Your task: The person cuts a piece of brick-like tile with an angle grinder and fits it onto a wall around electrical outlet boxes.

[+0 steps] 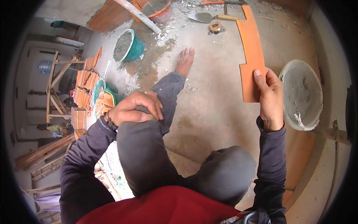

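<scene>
Upright in my right hand is a long, flat orange tile with notches cut along its left edge. My thumb lies on its face near the lower end and the fingers go behind it. My left hand rests on my raised left knee with its fingers loosely bent, and nothing shows in it. Beyond the tile's upper end, a pointing trowel with a wooden handle lies on the floor. An orange tape measure sits just in front of the trowel.
Close by my right hand stands a pale bucket of grey cement. A green bucket of mortar leans at the far left, with an orange tub behind it. Stacked orange tiles and wooden frames line the left side.
</scene>
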`<action>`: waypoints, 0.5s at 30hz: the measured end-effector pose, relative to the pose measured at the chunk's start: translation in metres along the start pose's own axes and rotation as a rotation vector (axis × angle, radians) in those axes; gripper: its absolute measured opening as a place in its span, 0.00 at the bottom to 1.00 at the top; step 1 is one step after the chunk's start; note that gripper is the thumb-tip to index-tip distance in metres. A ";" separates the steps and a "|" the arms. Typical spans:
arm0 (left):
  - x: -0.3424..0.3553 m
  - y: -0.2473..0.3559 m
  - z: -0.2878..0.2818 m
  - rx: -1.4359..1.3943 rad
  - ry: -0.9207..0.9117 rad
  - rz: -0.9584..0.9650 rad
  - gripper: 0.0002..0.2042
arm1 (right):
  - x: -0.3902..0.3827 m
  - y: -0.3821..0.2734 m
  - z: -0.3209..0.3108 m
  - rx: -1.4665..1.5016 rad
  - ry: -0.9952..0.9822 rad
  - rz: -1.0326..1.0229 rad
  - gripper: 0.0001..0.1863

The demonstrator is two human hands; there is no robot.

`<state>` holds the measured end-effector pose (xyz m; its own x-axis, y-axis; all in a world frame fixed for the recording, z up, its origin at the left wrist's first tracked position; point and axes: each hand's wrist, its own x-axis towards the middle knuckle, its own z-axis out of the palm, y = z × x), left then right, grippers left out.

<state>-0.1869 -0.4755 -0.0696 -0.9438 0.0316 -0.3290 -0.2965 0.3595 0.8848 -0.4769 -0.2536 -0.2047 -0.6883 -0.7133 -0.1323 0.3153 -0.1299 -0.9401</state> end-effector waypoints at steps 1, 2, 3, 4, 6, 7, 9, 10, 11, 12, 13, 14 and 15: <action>0.014 -0.003 -0.005 0.005 -0.024 -0.013 0.15 | 0.001 -0.002 0.005 0.050 0.022 -0.002 0.14; 0.028 -0.006 -0.011 0.013 -0.035 -0.008 0.14 | 0.007 -0.007 0.004 0.045 0.044 0.007 0.14; 0.039 -0.011 -0.014 -0.031 -0.032 -0.028 0.12 | 0.010 -0.011 0.003 0.041 0.069 0.013 0.14; 0.056 -0.012 -0.022 -0.017 -0.110 -0.023 0.12 | 0.014 -0.015 -0.001 0.036 0.096 0.018 0.14; 0.085 -0.009 -0.038 0.012 -0.250 -0.029 0.11 | 0.026 -0.030 -0.013 -0.096 0.113 0.006 0.15; 0.100 -0.010 -0.049 0.005 -0.291 -0.028 0.12 | 0.033 -0.038 -0.019 -0.122 0.106 -0.002 0.15; 0.126 -0.014 -0.071 -0.125 -0.382 -0.056 0.13 | 0.044 -0.043 -0.030 -0.184 0.119 -0.020 0.16; 0.137 -0.017 -0.083 -0.189 -0.427 -0.073 0.14 | 0.049 -0.042 -0.030 -0.214 0.145 0.001 0.16; 0.149 -0.017 -0.096 -0.226 -0.473 -0.088 0.14 | 0.053 -0.046 -0.028 -0.245 0.183 0.014 0.16; 0.160 -0.021 -0.110 -0.258 -0.515 -0.097 0.15 | 0.059 -0.049 -0.027 -0.278 0.219 0.019 0.16; 0.171 -0.027 -0.123 -0.290 -0.558 -0.107 0.16 | 0.062 -0.052 -0.029 -0.363 0.204 0.060 0.17; 0.185 -0.030 -0.137 -0.321 -0.611 -0.105 0.17 | 0.066 -0.053 -0.032 -0.477 0.221 0.065 0.18; 0.201 -0.030 -0.150 -0.349 -0.664 -0.103 0.19 | 0.072 -0.057 -0.032 -0.501 0.243 0.085 0.18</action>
<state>-0.3899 -0.6194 -0.1130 -0.6554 0.6084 -0.4476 -0.5119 0.0780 0.8555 -0.5649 -0.2753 -0.1707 -0.8232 -0.5203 -0.2271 0.0682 0.3065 -0.9494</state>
